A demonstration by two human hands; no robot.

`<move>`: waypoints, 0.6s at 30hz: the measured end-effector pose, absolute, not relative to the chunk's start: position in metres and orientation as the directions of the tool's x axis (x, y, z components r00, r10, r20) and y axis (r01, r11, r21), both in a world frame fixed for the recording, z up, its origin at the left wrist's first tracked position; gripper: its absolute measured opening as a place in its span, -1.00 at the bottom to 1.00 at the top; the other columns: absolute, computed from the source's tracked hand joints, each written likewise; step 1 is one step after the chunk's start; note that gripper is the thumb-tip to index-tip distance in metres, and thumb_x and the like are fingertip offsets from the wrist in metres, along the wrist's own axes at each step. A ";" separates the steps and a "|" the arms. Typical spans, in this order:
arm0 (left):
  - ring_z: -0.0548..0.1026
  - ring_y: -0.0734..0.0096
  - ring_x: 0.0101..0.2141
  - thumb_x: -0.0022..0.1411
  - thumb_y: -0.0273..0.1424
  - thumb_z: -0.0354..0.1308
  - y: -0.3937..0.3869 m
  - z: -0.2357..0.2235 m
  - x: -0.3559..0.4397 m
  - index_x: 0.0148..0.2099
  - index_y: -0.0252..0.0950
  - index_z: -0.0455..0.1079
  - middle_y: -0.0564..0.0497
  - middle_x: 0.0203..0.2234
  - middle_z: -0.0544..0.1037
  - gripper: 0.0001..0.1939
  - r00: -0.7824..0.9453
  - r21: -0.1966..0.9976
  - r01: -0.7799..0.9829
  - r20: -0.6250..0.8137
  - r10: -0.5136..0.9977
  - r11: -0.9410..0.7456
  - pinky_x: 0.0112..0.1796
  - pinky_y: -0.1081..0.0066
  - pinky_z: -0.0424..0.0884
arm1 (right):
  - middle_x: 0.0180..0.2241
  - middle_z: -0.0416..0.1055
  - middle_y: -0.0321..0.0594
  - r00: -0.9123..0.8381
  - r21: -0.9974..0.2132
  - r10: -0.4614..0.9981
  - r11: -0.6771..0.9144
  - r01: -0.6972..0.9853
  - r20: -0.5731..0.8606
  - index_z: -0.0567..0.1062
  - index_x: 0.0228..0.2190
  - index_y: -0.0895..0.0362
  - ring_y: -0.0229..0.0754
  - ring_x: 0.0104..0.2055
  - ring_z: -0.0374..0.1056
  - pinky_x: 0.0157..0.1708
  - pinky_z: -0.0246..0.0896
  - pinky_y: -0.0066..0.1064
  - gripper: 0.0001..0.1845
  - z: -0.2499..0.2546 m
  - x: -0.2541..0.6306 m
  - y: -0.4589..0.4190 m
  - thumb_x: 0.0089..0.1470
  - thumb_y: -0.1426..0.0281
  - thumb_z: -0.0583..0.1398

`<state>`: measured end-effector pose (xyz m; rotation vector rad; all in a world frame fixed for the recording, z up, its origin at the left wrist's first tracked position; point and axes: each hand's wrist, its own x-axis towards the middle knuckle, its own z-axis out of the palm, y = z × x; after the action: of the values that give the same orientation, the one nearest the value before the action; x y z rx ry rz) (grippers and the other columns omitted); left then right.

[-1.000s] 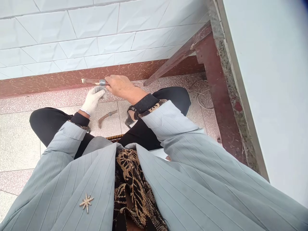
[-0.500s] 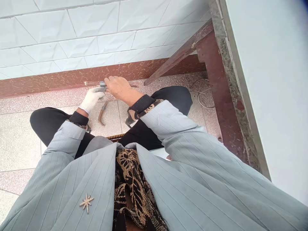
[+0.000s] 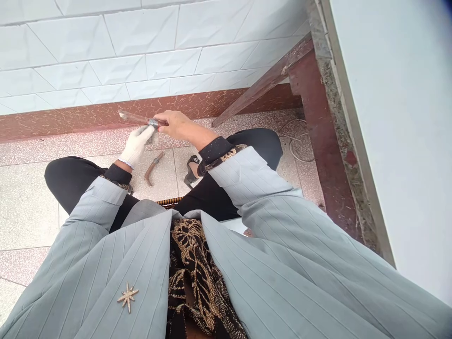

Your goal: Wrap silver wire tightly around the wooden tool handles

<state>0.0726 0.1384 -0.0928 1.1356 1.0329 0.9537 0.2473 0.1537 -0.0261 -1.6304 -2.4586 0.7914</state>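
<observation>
A brown wooden stick (image 3: 136, 117) with a pale, rough left end is held out over the floor by the wall base. Silvery wire (image 3: 153, 123) is wound in a tight band around it. My left hand (image 3: 136, 142), in a white knitted glove, has its fingers closed against the wound band from below. Bare, my right hand (image 3: 177, 125) grips the stick just right of the band and hides its right end. Below them, a curved piece of brown wood (image 3: 153, 169) with a dark band near its top lies on the floor tiles.
White tiled wall (image 3: 141, 35) with a red-brown skirting (image 3: 88, 116) runs ahead. Right of my knee stand a slanted wooden brace (image 3: 261, 84) and a dark red post (image 3: 316, 113). A pale cable (image 3: 294, 148) lies near the post. My shoe (image 3: 191, 172) is below my right wrist.
The stick has tilted, its pale left end now higher and farther left. My right hand has turned, and the stick end that showed beyond it is hidden. My left hand stays near the wire.
</observation>
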 end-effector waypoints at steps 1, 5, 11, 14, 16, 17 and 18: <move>0.51 0.42 -0.40 0.28 -0.01 0.32 0.138 -0.093 0.075 -0.24 -0.29 0.51 -0.01 -0.45 0.54 -0.59 0.223 0.980 -0.096 -0.151 0.963 0.176 -0.32 0.38 0.39 | 0.00 0.42 -0.05 -0.411 -0.436 0.895 0.304 0.847 -0.175 0.49 0.08 0.15 -0.02 0.02 0.33 0.01 0.17 -0.22 -0.66 -0.027 0.244 0.150 0.30 0.49 0.14; 0.61 0.32 -0.24 0.29 0.07 0.29 0.136 -0.093 0.083 -0.21 -0.27 0.49 -0.05 -0.34 0.61 -0.53 0.140 0.956 -0.218 -0.168 0.976 0.196 -0.22 0.34 0.48 | 0.15 0.32 0.05 -0.397 -0.314 0.916 0.360 0.878 -0.059 0.43 0.15 0.16 0.07 0.17 0.25 0.09 0.16 -0.18 -0.60 -0.030 0.232 0.137 0.32 0.54 0.09; 0.64 0.33 -0.18 0.26 0.00 0.36 0.136 -0.099 0.077 -0.17 -0.28 0.49 -0.10 -0.23 0.66 -0.57 0.195 0.949 -0.215 -0.188 0.963 0.229 -0.13 0.34 0.53 | -0.08 0.47 -0.12 -0.521 -0.626 0.820 0.282 0.727 -0.236 0.49 0.03 0.15 -0.11 -0.12 0.32 -0.09 0.16 -0.31 -0.70 -0.035 0.245 0.150 0.28 0.46 0.18; 0.64 0.30 -0.15 0.25 0.02 0.36 0.140 -0.105 0.073 -0.10 -0.28 0.50 -0.12 -0.18 0.66 -0.54 0.212 0.956 -0.196 -0.176 0.961 0.218 -0.11 0.30 0.55 | -0.21 0.47 -0.18 -0.489 -0.733 0.845 0.192 0.652 -0.214 0.52 -0.10 0.16 -0.17 -0.23 0.28 -0.18 0.11 -0.33 -0.81 -0.036 0.249 0.155 0.30 0.46 0.13; 0.64 0.25 -0.10 0.26 0.03 0.35 0.144 -0.108 0.072 0.00 -0.25 0.50 -0.13 -0.12 0.65 -0.51 0.206 0.963 -0.191 -0.150 0.967 0.190 -0.07 0.27 0.55 | -0.36 0.39 -0.25 -0.397 -0.732 0.892 0.121 0.670 -0.216 0.51 -0.27 0.18 -0.22 -0.32 0.22 -0.25 0.05 -0.34 -0.88 -0.036 0.246 0.154 0.29 0.46 0.15; 0.64 0.23 -0.06 0.27 0.04 0.33 0.145 -0.108 0.072 0.06 -0.22 0.49 -0.13 -0.09 0.65 -0.49 0.204 0.966 -0.192 -0.131 0.970 0.171 -0.05 0.26 0.55 | -0.42 0.34 -0.29 -0.368 -0.735 0.904 0.095 0.671 -0.219 0.49 -0.34 0.17 -0.24 -0.35 0.18 -0.28 0.02 -0.35 -0.87 -0.035 0.245 0.154 0.28 0.45 0.17; 0.63 0.21 -0.02 0.28 0.05 0.32 0.146 -0.109 0.073 0.13 -0.19 0.48 -0.13 -0.05 0.64 -0.46 0.206 0.970 -0.195 -0.107 0.973 0.148 -0.02 0.24 0.55 | -0.47 0.28 -0.32 -0.359 -0.752 0.907 0.076 0.655 -0.220 0.45 -0.40 0.16 -0.26 -0.38 0.14 -0.31 0.00 -0.36 -0.81 -0.034 0.244 0.153 0.29 0.43 0.19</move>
<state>0.0725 0.1460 -0.1091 1.0491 0.9735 1.0670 0.2436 0.1527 -0.0341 -1.5598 -2.0540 1.1646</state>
